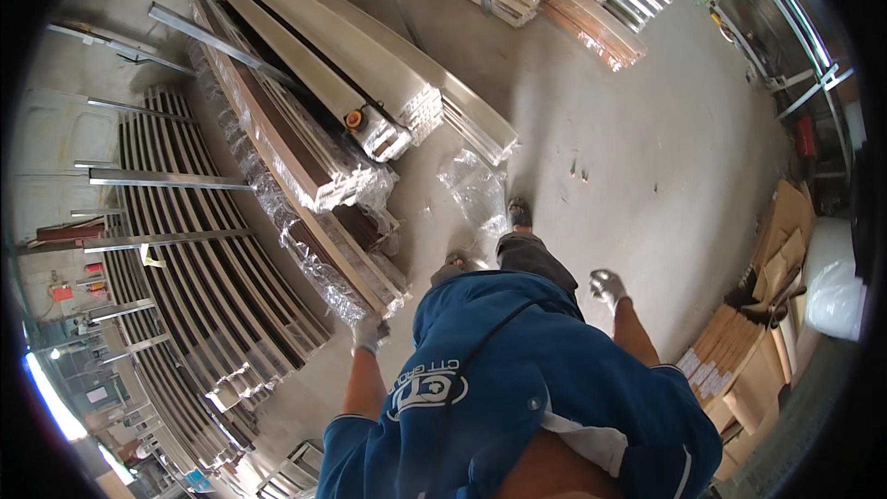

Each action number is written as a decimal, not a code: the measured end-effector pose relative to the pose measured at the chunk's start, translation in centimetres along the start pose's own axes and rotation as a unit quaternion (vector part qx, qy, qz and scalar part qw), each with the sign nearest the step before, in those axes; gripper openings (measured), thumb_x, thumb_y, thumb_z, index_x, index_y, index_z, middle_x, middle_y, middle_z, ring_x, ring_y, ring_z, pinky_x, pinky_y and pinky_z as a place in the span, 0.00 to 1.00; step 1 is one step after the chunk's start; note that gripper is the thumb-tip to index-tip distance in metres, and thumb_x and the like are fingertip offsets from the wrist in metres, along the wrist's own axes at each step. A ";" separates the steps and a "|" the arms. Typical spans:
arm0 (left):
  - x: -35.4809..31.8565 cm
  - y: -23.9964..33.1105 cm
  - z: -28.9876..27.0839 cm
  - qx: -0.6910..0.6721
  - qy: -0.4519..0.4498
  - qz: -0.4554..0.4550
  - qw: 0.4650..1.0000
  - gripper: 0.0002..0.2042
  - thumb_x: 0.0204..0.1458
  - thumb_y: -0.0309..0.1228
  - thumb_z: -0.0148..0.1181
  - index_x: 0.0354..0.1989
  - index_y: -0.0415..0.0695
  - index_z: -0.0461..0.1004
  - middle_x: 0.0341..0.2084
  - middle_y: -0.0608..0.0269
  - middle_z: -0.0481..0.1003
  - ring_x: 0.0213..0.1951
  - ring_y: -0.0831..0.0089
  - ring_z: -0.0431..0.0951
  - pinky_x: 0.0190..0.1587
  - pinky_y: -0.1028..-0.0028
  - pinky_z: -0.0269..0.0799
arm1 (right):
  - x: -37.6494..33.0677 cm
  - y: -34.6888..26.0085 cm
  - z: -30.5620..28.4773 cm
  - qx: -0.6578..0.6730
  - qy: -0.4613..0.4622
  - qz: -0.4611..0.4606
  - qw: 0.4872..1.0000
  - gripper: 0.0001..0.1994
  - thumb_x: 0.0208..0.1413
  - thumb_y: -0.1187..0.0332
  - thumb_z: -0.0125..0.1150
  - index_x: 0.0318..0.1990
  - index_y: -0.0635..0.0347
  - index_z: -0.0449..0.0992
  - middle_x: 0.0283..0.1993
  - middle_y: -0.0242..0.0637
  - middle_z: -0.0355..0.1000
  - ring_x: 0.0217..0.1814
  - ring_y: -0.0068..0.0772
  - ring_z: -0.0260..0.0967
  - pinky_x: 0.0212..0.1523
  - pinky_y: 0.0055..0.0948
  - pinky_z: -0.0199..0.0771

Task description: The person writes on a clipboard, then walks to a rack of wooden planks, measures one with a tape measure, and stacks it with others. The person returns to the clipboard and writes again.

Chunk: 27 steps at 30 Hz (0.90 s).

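Note:
My left hand (369,333), in a pale work glove, is at the near end of a long plastic-wrapped profile (319,268). Its fingers look closed on that end, though the wrap partly hides them. This profile lies along the side of a stack of brown and cream profiles (277,143). Out to my right, the gloved right hand (607,286) hangs over the floor, away from any object. Its fingers are curled in, and nothing shows in them. An orange-and-black tape measure (354,120) rests on top of the stack.
Metal rack bars (171,178) jut out at left above long dark-and-light profiles (222,268). Crumpled clear plastic (476,189) lies on the floor by my feet. More profiles (591,23) are stacked ahead. Cardboard (725,351) and a white plastic-wrapped roll (834,277) stand at right.

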<state>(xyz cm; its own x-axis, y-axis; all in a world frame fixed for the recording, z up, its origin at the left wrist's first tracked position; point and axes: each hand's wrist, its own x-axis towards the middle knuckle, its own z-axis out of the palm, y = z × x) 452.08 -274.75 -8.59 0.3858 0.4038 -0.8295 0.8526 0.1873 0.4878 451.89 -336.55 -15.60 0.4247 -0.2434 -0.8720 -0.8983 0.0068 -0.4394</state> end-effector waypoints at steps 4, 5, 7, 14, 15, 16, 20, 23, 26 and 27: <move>-2.7 -1.2 5.8 0.088 -0.079 -0.009 0.993 0.09 0.55 0.33 0.59 0.42 0.46 0.78 0.30 0.57 0.79 0.25 0.66 0.79 0.27 0.68 0.77 | 6.9 -12.7 -5.6 0.096 0.053 -0.090 0.990 0.12 0.58 0.63 0.63 0.48 0.53 0.76 0.33 0.30 0.75 0.29 0.21 0.72 0.29 0.24 0.73; -3.4 -0.7 7.7 0.066 -0.064 -0.017 0.996 0.10 0.56 0.33 0.59 0.43 0.45 0.78 0.31 0.58 0.79 0.26 0.67 0.79 0.29 0.69 0.77 | 8.2 -15.4 -6.7 0.073 0.051 -0.105 0.990 0.12 0.58 0.63 0.62 0.48 0.53 0.76 0.34 0.30 0.75 0.29 0.21 0.71 0.29 0.24 0.72; -4.5 1.5 11.1 0.036 -0.060 -0.003 0.998 0.10 0.57 0.32 0.58 0.45 0.45 0.78 0.32 0.60 0.79 0.29 0.69 0.80 0.31 0.70 0.77 | 10.3 -20.0 -8.1 0.033 0.019 -0.140 0.989 0.13 0.59 0.62 0.61 0.49 0.52 0.75 0.35 0.29 0.75 0.31 0.21 0.71 0.31 0.25 0.73; -6.8 9.1 17.0 0.094 -0.065 0.084 0.990 0.11 0.58 0.29 0.56 0.47 0.44 0.78 0.36 0.63 0.79 0.33 0.74 0.79 0.35 0.75 0.76 | 14.4 -24.6 -7.7 0.067 -0.014 -0.152 0.986 0.12 0.58 0.63 0.62 0.46 0.58 0.75 0.31 0.31 0.73 0.26 0.22 0.69 0.25 0.21 0.69; -6.8 9.8 17.1 0.094 -0.056 0.081 0.991 0.11 0.58 0.29 0.56 0.47 0.43 0.78 0.35 0.64 0.79 0.33 0.74 0.79 0.35 0.75 0.76 | 14.8 -23.7 -7.2 0.081 -0.027 -0.148 0.985 0.10 0.58 0.66 0.62 0.44 0.57 0.75 0.30 0.32 0.72 0.25 0.23 0.69 0.24 0.21 0.69; -6.9 10.3 17.1 0.104 -0.043 0.082 0.990 0.11 0.58 0.29 0.56 0.48 0.43 0.78 0.35 0.64 0.79 0.33 0.74 0.79 0.35 0.75 0.76 | 15.0 -22.4 -6.7 0.090 -0.030 -0.117 0.989 0.08 0.58 0.68 0.62 0.43 0.57 0.75 0.30 0.32 0.72 0.25 0.24 0.70 0.22 0.22 0.70; -6.7 10.9 16.8 0.056 -0.020 0.043 0.997 0.10 0.58 0.30 0.57 0.46 0.44 0.78 0.32 0.64 0.78 0.30 0.75 0.79 0.33 0.75 0.76 | 14.9 -16.1 -6.3 0.087 -0.082 0.009 0.993 0.06 0.59 0.70 0.61 0.43 0.55 0.76 0.27 0.32 0.73 0.23 0.23 0.69 0.21 0.23 0.70; -6.5 10.7 17.1 0.077 -0.022 0.032 0.996 0.10 0.57 0.31 0.58 0.45 0.44 0.78 0.32 0.64 0.78 0.29 0.75 0.79 0.33 0.75 0.76 | 13.8 -12.8 -6.7 0.050 -0.091 0.033 0.994 0.09 0.57 0.65 0.64 0.43 0.55 0.76 0.28 0.30 0.74 0.23 0.23 0.70 0.22 0.25 0.72; -6.1 10.5 17.7 0.093 -0.034 0.024 0.995 0.10 0.56 0.29 0.59 0.45 0.44 0.78 0.32 0.64 0.78 0.29 0.75 0.78 0.33 0.75 0.76 | 12.9 -12.1 -7.5 0.037 -0.079 0.042 0.995 0.10 0.57 0.63 0.64 0.43 0.54 0.76 0.28 0.30 0.74 0.24 0.23 0.70 0.23 0.26 0.73; -5.9 10.6 17.8 0.104 -0.036 0.012 0.994 0.10 0.55 0.28 0.59 0.45 0.44 0.78 0.32 0.64 0.78 0.29 0.75 0.78 0.33 0.74 0.76 | 12.7 -12.3 -7.7 0.027 -0.053 0.071 0.996 0.10 0.57 0.63 0.64 0.44 0.54 0.76 0.28 0.30 0.74 0.24 0.23 0.71 0.23 0.26 0.73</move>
<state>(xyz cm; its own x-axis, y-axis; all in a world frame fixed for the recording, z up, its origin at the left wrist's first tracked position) 465.07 -291.12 -3.35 0.4242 0.3394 -0.8396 0.8945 -0.0126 0.4469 467.49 -347.20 -19.63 0.3051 -0.1323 -0.9431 -0.9441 0.0874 -0.3177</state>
